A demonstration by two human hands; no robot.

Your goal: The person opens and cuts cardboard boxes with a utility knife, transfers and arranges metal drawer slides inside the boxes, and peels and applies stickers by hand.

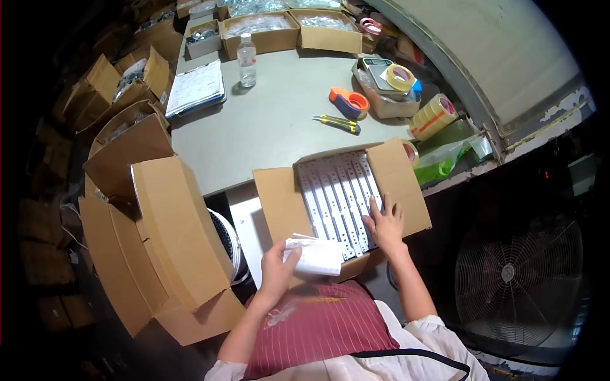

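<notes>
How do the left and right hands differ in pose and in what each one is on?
The left hand is closed on some white papers, while the right hand is open, fingers spread, over the metal strips. The left hand is at the near-left side of the open cardboard box; the right hand is toward its right side. Both are bare.

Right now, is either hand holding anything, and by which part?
The left hand pinches the white papers at their left end, between thumb and fingers. The right hand lies spread over the metal strips, with no visible grip.
</notes>
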